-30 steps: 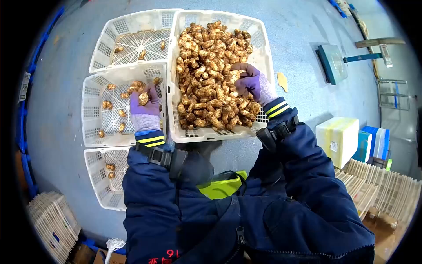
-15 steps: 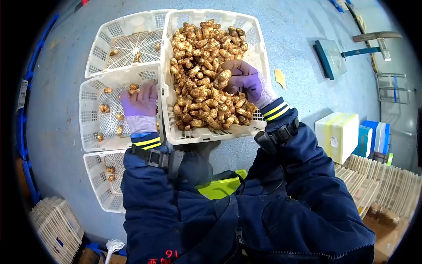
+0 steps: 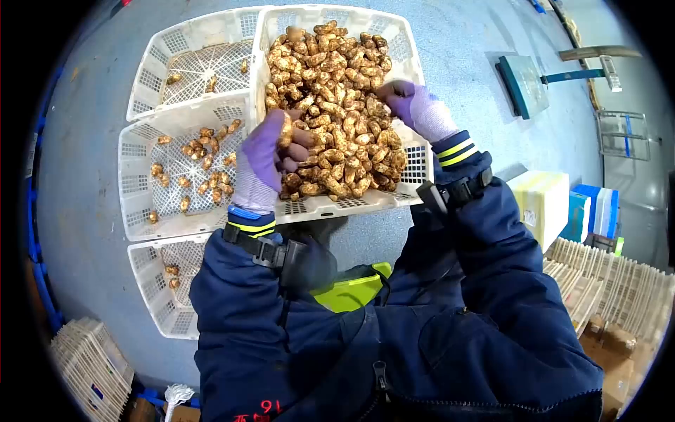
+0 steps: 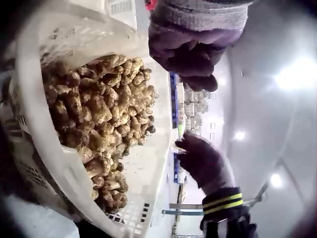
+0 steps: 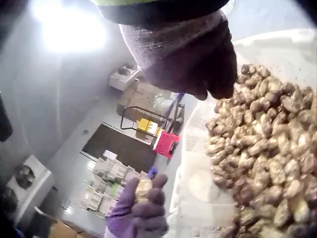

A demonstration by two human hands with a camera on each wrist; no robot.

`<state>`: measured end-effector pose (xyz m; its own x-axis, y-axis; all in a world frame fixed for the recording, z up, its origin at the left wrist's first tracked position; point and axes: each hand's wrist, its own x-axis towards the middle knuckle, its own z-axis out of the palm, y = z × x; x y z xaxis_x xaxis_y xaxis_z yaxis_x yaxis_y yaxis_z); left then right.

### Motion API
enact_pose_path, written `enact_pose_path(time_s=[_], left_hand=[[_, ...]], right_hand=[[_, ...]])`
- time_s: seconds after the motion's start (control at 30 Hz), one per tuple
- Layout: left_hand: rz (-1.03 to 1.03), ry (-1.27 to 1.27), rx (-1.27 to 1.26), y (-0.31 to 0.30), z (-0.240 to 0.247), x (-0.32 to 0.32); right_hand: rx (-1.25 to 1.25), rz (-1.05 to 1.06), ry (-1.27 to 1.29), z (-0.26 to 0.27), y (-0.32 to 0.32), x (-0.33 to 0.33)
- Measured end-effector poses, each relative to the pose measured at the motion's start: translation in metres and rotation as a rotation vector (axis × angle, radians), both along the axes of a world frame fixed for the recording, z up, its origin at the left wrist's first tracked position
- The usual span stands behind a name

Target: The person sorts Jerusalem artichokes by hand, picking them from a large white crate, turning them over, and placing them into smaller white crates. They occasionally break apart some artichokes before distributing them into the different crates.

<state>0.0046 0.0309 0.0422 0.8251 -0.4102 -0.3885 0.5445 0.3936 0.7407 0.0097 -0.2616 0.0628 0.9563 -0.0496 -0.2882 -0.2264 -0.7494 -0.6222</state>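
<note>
A large white basket (image 3: pixel 264 42) holds a heap of brown, knobbly root-like pieces (image 3: pixel 337 133). Over the heap's left edge, the gloved left hand (image 3: pixel 271 155) holds one piece (image 3: pixel 285 131) between thumb and fingers; the right wrist view also shows that piece (image 5: pixel 143 190) in the left hand (image 5: pixel 138 210). At the heap's right side is the gloved right hand (image 3: pixel 418 109), fingers bent down at the pieces; whether it grips one is hidden. In the left wrist view the right hand (image 4: pixel 203 163) shows with bent fingers.
Three smaller white baskets stand at the left: upper (image 3: pixel 151 67), middle (image 3: pixel 130 176) and lower (image 3: pixel 148 281), with a few to several pieces in each. At the right are a platform scale (image 3: pixel 524 86), a foam box (image 3: pixel 540 204) and stacked white crates (image 3: pixel 619 281).
The left hand has moved right, from the middle basket to the heap, and now holds a piece. The right hand has left the piece it held and shifted up and right.
</note>
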Motion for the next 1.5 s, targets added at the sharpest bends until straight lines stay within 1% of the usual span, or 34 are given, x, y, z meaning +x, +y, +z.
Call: enact_pose_path(time_s=[0.03,0.07,0.1,0.17,0.23,0.27,0.3,0.37,0.4,0.43,0.5,0.53,0.57,0.6,0.63,0.67,0.7,0.73,0.8,0.83,0.9,0.93,0.97,1.03,1.07,1.1,1.17,1.2,1.23,1.3,1.37,1.4,1.43,1.5], left_hand=[[0.027,0.058,-0.055,0.006,-0.007,0.004],[0.087,0.068,-0.142,0.007,-0.014,0.010],[0.230,0.063,-0.057,0.009,-0.020,0.010],[0.580,0.141,-0.281,0.021,-0.031,0.025],[0.786,0.145,-0.381,0.042,-0.023,0.030],[0.721,0.138,-0.478,0.057,-0.034,0.032],[0.619,0.129,-0.538,0.056,-0.051,0.029],[0.414,0.104,-0.658,0.051,-0.064,0.027],[0.489,0.228,-0.427,0.029,-0.037,0.025],[0.357,0.136,-0.300,0.019,-0.032,0.022],[0.136,0.039,-0.234,0.006,-0.025,0.014],[0.054,0.036,-0.230,0.002,-0.027,0.012],[-0.024,0.029,-0.226,0.000,-0.030,0.011],[-0.103,0.022,-0.221,-0.002,-0.034,0.010],[-0.136,0.044,-0.230,-0.004,-0.038,0.009],[-0.167,0.065,-0.237,-0.005,-0.041,0.008],[-0.201,0.085,-0.244,-0.006,-0.043,0.007],[-0.221,0.094,-0.263,-0.006,-0.042,0.004],[-0.251,0.041,-0.164,-0.012,-0.035,-0.004],[-0.269,0.013,-0.116,-0.017,-0.032,-0.007],[-0.298,0.049,-0.029,-0.024,-0.034,-0.011],[-0.285,0.038,-0.016,-0.024,-0.033,-0.012],[-0.271,0.027,-0.002,-0.024,-0.033,-0.012],[-0.239,0.035,-0.062,-0.021,-0.043,-0.009],[-0.223,0.041,-0.091,-0.020,-0.045,-0.008],[-0.216,0.046,-0.075,-0.020,-0.046,-0.008],[-0.199,0.059,-0.041,-0.022,-0.043,-0.007],[-0.203,0.058,-0.048,-0.022,-0.044,-0.006],[-0.208,0.063,-0.059,-0.021,-0.047,-0.006],[-0.216,0.069,-0.089,-0.021,-0.052,-0.004],[-0.212,0.071,-0.039,-0.022,-0.042,-0.005],[-0.216,0.079,-0.024,-0.022,-0.039,-0.005],[-0.223,0.088,-0.010,-0.022,-0.038,-0.006],[-0.246,0.085,-0.011,-0.022,-0.036,-0.008]], right_hand=[[-0.201,0.060,0.108,0.000,-0.007,-0.002],[-0.297,0.122,0.169,-0.003,-0.012,-0.008],[-0.392,0.182,0.230,-0.007,-0.016,-0.015],[-0.522,0.227,0.338,-0.026,-0.018,-0.018],[-0.626,0.337,0.334,-0.030,-0.007,-0.019],[-0.583,0.363,0.265,-0.047,-0.008,-0.018],[-0.626,0.431,0.478,-0.065,-0.007,-0.007],[-0.779,0.429,0.507,-0.112,-0.009,-0.005],[-0.795,0.467,0.512,-0.118,-0.006,0.000],[-0.768,0.389,0.522,-0.103,0.001,0.002],[-0.684,0.389,0.569,-0.120,-0.013,0.010],[-0.630,0.418,0.521,-0.093,-0.007,0.008],[-0.614,0.390,0.569,-0.092,-0.012,0.009],[-0.543,0.388,0.520,-0.089,-0.019,0.008],[-0.470,0.386,0.473,-0.082,-0.023,0.003],[-0.339,0.334,0.434,-0.064,-0.021,-0.002],[-0.298,0.276,0.388,-0.046,-0.016,-0.006],[-0.046,0.106,0.374,-0.041,-0.015,-0.009],[0.455,-0.237,0.327,-0.032,-0.016,-0.014],[0.498,-0.285,0.303,-0.024,-0.009,-0.017],[0.680,-0.188,0.208,-0.058,-0.028,-0.015],[0.051,-0.089,0.169,-0.031,-0.015,-0.014],[-0.218,0.022,0.222,-0.019,-0.008,-0.011],[-0.226,0.171,0.254,-0.057,-0.022,-0.009],[-0.341,0.236,0.362,-0.067,-0.018,-0.006],[-0.503,0.281,0.354,-0.081,-0.015,-0.004],[-0.471,0.228,0.294,-0.098,-0.005,-0.005],[-0.544,0.230,0.273,-0.106,-0.002,-0.004],[-0.455,0.230,0.388,-0.096,0.005,0.004],[-0.514,0.234,0.488,-0.096,0.005,0.010],[-0.375,0.186,0.384,-0.090,-0.008,0.001],[-0.258,0.084,0.368,-0.090,-0.012,-0.004],[0.163,-0.067,0.451,-0.089,-0.015,-0.007],[0.362,-0.185,0.529,-0.085,-0.023,-0.014]])
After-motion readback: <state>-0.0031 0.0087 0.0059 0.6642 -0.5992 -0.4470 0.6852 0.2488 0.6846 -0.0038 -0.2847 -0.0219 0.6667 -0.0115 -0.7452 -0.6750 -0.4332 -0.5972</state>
